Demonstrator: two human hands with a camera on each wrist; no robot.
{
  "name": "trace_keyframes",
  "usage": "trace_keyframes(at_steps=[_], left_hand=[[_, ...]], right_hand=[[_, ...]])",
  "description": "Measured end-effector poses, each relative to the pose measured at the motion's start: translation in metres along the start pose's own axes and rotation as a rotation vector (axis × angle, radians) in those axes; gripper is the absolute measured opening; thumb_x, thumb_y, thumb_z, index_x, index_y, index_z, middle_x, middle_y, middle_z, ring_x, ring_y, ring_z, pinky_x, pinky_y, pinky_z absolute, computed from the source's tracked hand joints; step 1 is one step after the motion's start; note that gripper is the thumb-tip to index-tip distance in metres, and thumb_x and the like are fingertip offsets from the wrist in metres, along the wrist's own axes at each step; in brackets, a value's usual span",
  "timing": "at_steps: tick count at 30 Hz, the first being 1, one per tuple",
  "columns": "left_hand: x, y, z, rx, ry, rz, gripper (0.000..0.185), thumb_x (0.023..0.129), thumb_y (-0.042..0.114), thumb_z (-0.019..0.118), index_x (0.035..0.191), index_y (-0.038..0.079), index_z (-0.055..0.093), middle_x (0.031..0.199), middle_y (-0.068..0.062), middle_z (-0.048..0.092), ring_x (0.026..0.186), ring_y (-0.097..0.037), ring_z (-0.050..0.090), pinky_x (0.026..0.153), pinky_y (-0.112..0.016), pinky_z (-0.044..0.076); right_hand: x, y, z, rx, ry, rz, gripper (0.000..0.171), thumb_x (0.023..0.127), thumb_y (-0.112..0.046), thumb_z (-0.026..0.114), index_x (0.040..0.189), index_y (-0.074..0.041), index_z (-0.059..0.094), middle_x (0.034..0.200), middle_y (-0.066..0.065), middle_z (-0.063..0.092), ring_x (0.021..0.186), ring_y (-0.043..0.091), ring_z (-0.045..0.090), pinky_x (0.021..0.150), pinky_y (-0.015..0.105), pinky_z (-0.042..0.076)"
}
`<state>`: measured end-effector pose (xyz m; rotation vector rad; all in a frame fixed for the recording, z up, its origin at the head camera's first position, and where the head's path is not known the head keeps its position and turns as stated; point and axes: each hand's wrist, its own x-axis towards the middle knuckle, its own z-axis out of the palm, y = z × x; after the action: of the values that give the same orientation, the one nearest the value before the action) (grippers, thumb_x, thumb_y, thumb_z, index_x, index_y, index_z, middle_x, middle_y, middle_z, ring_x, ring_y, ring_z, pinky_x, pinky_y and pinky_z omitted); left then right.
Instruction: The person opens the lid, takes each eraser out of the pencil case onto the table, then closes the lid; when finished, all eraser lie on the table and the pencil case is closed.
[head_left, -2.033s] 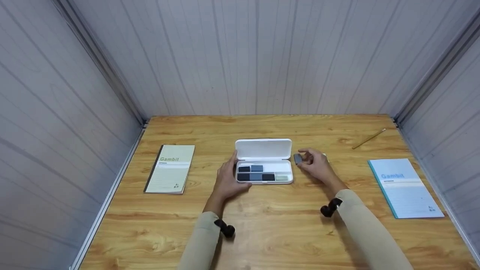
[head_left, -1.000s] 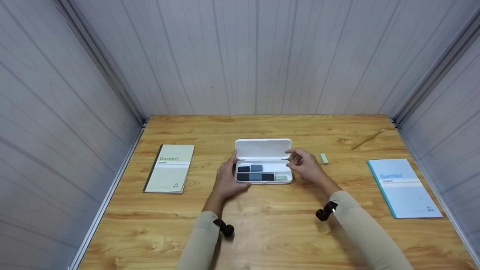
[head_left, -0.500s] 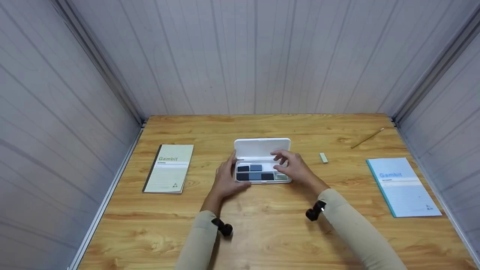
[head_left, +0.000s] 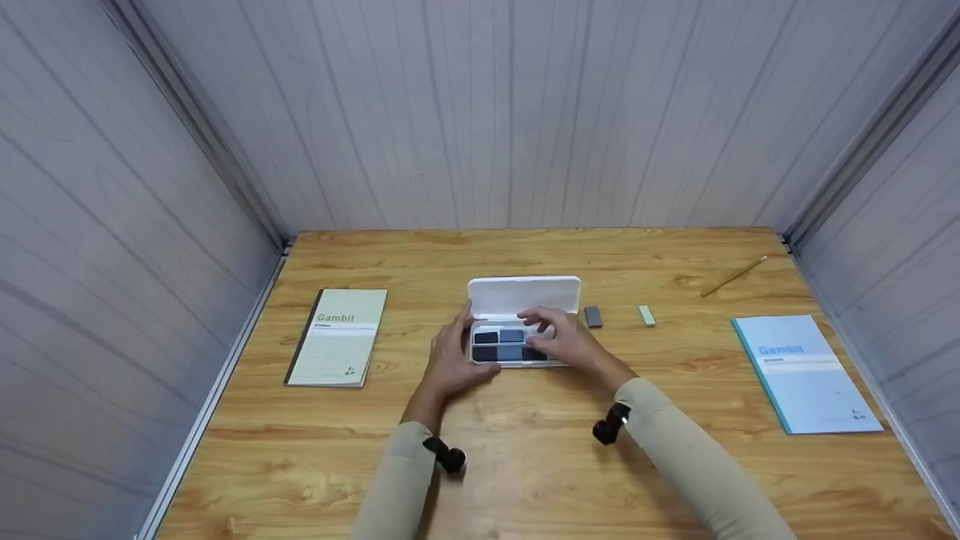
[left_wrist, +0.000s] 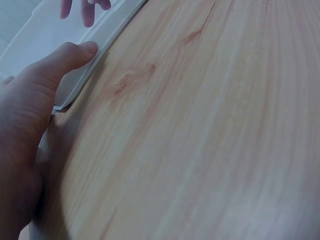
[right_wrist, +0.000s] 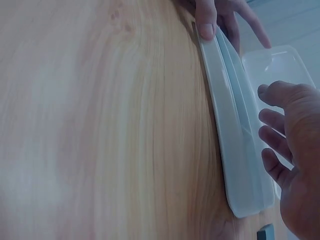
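Observation:
A white pencil case lies with its lid raised, holding several dark and blue eraser-like blocks in two rows. My left hand grips its left end, the thumb on the front wall, as the left wrist view shows. Over the right part of the case hovers my right hand, thumb and index finger apart beside the blue block in the back row. In the right wrist view that hand has loosely bent fingers with nothing between them. It covers the right end of the front row.
A grey block and a pale green eraser lie right of the case. Farther right are a pencil and a blue-edged notebook. A cream notebook lies at left. Panel walls enclose the table.
My right hand has left the grey block, held two seconds ago, on the table beside the case and moved left over the compartments. My left hand has stayed on the case.

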<state>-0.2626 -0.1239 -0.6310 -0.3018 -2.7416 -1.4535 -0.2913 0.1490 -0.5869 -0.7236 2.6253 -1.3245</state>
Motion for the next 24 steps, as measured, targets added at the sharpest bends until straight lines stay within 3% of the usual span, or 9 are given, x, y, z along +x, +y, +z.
trace_keyframes(at_steps=[6, 12, 18, 22, 24], left_hand=[[-0.001, -0.001, 0.000, -0.002, 0.018, 0.030, 0.133, 0.071, 0.035, 0.103, 0.179, 0.015, 0.029, 0.160, -0.015, 0.065, 0.152, -0.039, 0.054, 0.134, -0.063, 0.028], [-0.001, -0.001, 0.000, 0.005, 0.020, 0.039, 0.132, 0.072, 0.036, 0.102, 0.179, 0.014, 0.029, 0.160, -0.016, 0.065, 0.150, -0.038, 0.055, 0.133, -0.064, 0.029], [0.000, -0.001, 0.000, 0.005, 0.020, 0.037, 0.131, 0.072, 0.037, 0.102, 0.179, 0.014, 0.029, 0.159, -0.015, 0.066, 0.150, -0.038, 0.055, 0.133, -0.063, 0.030], [0.000, -0.002, 0.000, 0.013, 0.014, 0.030, 0.132, 0.073, 0.038, 0.102, 0.180, 0.015, 0.028, 0.160, -0.014, 0.066, 0.151, -0.037, 0.055, 0.134, -0.063, 0.031], [0.000, -0.002, 0.000, 0.018, 0.014, 0.030, 0.132, 0.073, 0.038, 0.102, 0.180, 0.015, 0.028, 0.160, -0.013, 0.066, 0.152, -0.037, 0.054, 0.134, -0.063, 0.031]], right_hand=[[0.005, -0.005, 0.006, 0.003, -0.015, -0.008, 0.043, 0.101, -0.008, 0.079, 0.144, -0.005, 0.073, 0.138, 0.019, 0.080, 0.119, 0.038, 0.074, 0.107, 0.057, 0.058], [0.011, -0.007, 0.009, 0.003, -0.033, -0.015, 0.043, 0.102, -0.010, 0.079, 0.144, -0.004, 0.072, 0.139, 0.020, 0.080, 0.117, 0.038, 0.075, 0.108, 0.056, 0.059], [0.019, 0.020, 0.020, 0.022, -0.057, -0.085, 0.045, 0.102, -0.015, 0.080, 0.146, -0.008, 0.072, 0.140, 0.019, 0.079, 0.120, 0.036, 0.076, 0.108, 0.049, 0.061], [0.026, 0.045, 0.028, 0.027, -0.101, -0.054, 0.052, 0.103, -0.024, 0.081, 0.153, -0.019, 0.070, 0.146, 0.014, 0.077, 0.131, 0.033, 0.072, 0.116, 0.051, 0.057], [0.027, 0.045, 0.029, 0.022, -0.117, -0.030, 0.055, 0.102, -0.026, 0.082, 0.156, -0.021, 0.068, 0.148, 0.014, 0.075, 0.133, 0.034, 0.071, 0.118, 0.052, 0.056]])
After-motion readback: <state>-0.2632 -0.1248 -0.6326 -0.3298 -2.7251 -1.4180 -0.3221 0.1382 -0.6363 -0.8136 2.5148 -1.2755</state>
